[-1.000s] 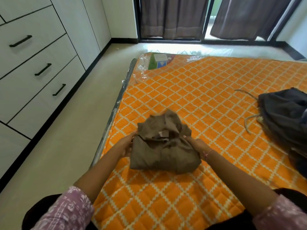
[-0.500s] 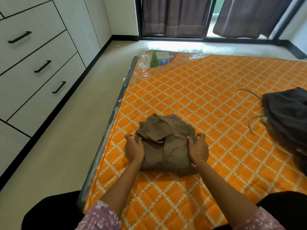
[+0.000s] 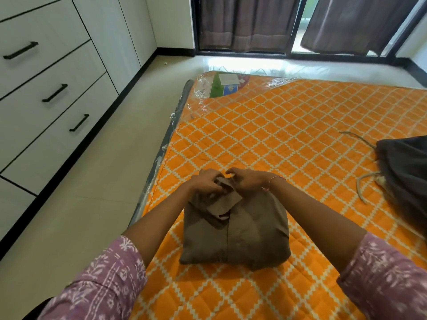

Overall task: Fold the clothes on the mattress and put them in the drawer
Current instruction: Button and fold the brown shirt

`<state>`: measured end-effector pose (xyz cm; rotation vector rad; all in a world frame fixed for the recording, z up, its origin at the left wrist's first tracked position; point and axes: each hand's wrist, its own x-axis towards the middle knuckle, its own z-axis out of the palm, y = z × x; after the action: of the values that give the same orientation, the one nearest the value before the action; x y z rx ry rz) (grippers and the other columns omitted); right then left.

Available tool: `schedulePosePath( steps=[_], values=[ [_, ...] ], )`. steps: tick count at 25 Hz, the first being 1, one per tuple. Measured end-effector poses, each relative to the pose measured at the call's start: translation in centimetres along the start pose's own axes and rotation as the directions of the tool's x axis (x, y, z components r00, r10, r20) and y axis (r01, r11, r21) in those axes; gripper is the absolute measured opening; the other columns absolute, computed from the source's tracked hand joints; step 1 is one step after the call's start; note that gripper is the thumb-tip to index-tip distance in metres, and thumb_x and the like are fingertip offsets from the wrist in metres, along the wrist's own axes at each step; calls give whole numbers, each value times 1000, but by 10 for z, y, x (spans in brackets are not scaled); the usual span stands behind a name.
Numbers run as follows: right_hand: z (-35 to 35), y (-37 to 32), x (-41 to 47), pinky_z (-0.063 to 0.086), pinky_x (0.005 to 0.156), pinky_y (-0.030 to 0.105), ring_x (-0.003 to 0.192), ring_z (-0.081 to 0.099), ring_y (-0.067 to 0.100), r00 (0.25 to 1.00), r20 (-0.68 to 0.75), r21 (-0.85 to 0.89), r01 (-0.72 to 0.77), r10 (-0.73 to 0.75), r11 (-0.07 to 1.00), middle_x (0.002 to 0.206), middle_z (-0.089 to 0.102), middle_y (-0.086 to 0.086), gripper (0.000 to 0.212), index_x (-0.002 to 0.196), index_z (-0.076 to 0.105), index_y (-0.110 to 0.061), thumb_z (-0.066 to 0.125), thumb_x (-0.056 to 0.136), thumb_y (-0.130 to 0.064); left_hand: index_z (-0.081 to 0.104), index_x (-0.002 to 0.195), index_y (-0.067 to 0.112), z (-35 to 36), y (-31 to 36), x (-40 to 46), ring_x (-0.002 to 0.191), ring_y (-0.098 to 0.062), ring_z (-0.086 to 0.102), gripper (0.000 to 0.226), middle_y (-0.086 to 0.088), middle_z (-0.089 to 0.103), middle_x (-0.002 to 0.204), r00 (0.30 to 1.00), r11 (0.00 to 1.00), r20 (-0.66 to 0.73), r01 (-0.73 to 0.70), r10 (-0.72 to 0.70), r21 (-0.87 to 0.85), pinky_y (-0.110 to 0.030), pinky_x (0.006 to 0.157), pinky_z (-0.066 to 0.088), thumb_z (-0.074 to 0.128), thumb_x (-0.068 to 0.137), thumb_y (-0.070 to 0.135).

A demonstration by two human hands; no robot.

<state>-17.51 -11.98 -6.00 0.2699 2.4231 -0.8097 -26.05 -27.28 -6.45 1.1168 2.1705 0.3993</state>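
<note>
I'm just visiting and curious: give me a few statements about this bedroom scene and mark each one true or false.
1. Both hands are at the collar of the brown shirt. True: the left hand and right hand pinch it.
2. The brown shirt lies spread out flat. False: it is folded into a compact bundle.
3. The shirt rests on the orange mattress. True.
4. A drawer stands open. False: the white drawers are all closed.
5. A dark garment lies to the right. True.
</note>
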Motion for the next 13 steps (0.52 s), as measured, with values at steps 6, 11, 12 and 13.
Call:
schedulePosePath(
  steps=[6,11,12,13],
  values=[
    [-24,19,-12,36,89,33,106,44,20,975,-187,96,137,-117,986,116,49,4,10,100,62,-12,58,91,-9,60,74,19,-10,-21,11,90,-19,56,14,-4,61,89,998,937,-56,-37,19,-347,-42,89,45,68,86,18],
    [-46,43,-37,32,107,38,131,37,20,990,-52,293,141,-131,946,138,45,3,16,88,64,-21,59,93,-6,55,62,27,-2,-24,29,99,-22,55,26,2,59,88,900,913,-379,46,-214,-405,-43,90,42,71,82,26],
    [-44,38,-37,34,104,32,130,39,19,987,-79,327,155,-137,932,137,46,4,13,90,65,-16,58,93,-6,52,61,27,3,-22,33,101,-22,53,27,1,57,89,885,944,-412,80,-215,-321,-42,88,39,71,80,28],
    [-44,32,-32,36,97,23,125,42,19,982,-130,361,174,-136,916,134,48,6,8,93,65,-9,58,93,-6,50,63,24,9,-19,37,102,-23,50,26,-1,54,92,874,963,-435,117,-217,-244,-39,85,35,70,80,28]
  ],
)
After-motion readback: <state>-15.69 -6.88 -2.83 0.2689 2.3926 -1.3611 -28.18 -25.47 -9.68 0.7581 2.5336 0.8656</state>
